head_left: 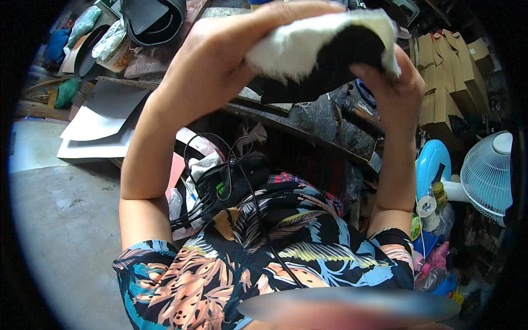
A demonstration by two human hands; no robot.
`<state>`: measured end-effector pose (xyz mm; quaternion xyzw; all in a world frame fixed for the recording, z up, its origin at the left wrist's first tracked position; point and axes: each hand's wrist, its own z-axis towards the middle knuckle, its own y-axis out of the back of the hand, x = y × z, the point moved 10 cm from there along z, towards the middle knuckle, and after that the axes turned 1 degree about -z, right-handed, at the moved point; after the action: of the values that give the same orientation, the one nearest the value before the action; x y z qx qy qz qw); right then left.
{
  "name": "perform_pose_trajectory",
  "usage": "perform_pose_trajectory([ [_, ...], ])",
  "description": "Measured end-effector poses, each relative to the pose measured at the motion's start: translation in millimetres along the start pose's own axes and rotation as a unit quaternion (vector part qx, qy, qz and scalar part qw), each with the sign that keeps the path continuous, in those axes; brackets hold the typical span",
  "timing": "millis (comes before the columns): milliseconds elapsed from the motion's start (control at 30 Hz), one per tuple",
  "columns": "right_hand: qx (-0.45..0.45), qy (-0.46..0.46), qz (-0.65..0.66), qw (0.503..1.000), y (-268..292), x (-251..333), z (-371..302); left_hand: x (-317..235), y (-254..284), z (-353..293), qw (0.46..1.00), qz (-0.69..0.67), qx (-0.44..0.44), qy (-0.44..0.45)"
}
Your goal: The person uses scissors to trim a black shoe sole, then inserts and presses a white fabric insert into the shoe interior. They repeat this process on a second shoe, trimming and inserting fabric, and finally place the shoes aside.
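Note:
Raised at the top of the head view, a soft piece [308, 47], white with a frayed edge and a black part below, is held between both my hands. My left hand [225, 41] grips its left end, with its fingers stretched along the top edge. On the other end, my right hand [393, 82] pinches it, the thumb lying on the black part. The fingers behind the piece are hidden. Its exact kind cannot be made out. Below it runs a dark, worn workbench [313, 124].
White sheets [104, 115] lie left of my left forearm. A black bag with cables [242, 173] rests near my lap. On the right are a white and blue fan [487, 173] and upright cardboard boxes [448, 82]. A tub [114, 52] and black rolled material [154, 22] sit at upper left.

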<state>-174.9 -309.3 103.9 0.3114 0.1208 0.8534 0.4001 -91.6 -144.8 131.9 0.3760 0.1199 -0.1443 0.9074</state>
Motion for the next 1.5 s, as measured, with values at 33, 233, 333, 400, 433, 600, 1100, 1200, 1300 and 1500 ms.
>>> perform_pose_trajectory([
  [33,-0.008,-0.054,0.055,0.997,-4.4,-13.7,4.1,12.9,0.4,6.1,0.998,-0.052,0.000,0.036],
  [233,-0.072,-0.101,0.188,0.974,0.2,-49.8,20.7,50.3,3.5,30.3,0.980,-0.185,0.010,0.071],
  [333,-0.031,-0.108,0.083,0.990,-3.3,-65.6,17.5,77.6,-2.0,24.9,0.974,-0.202,-0.042,0.092],
  [400,-0.003,-0.173,0.026,0.984,-10.7,-94.7,0.4,120.2,-33.1,10.8,0.937,-0.276,0.005,0.214],
  [433,0.008,-0.226,0.036,0.973,-14.4,-114.8,-13.5,143.4,-45.8,-4.0,0.916,-0.278,0.002,0.290],
  [600,0.215,-0.256,-0.391,0.857,11.5,-175.7,-86.4,206.3,-74.6,-62.5,0.772,-0.461,-0.057,0.434],
  [1100,0.188,-0.455,0.074,0.867,24.3,-175.9,-123.6,193.1,-8.7,-78.3,0.762,-0.498,-0.149,0.387],
  [1200,0.141,-0.428,0.239,0.860,1.5,-134.1,-120.3,179.9,1.4,-81.8,0.766,-0.500,-0.168,0.368],
  [1300,0.193,-0.310,0.007,0.931,-10.6,-96.0,-100.8,168.6,2.9,-83.0,0.761,-0.508,-0.177,0.364],
  [1500,0.167,-0.255,-0.013,0.952,-24.8,-69.5,-82.0,152.9,-6.3,-78.3,0.755,-0.536,-0.169,0.336],
])
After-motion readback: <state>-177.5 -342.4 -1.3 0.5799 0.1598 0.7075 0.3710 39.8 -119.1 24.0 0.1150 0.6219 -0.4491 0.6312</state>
